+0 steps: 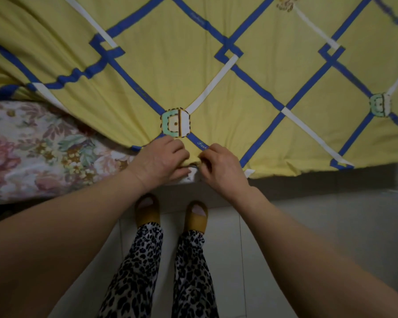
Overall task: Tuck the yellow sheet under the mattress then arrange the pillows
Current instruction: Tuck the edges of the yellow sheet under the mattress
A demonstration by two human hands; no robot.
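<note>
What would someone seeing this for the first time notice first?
The yellow sheet with its blue diamond lattice fills the upper part of the view. At its near edge, in the centre, the left hand and right hand grip the hem side by side. To the left, a floral mattress lies uncovered, and below stand yellow slippers on pale floor tiles.
</note>
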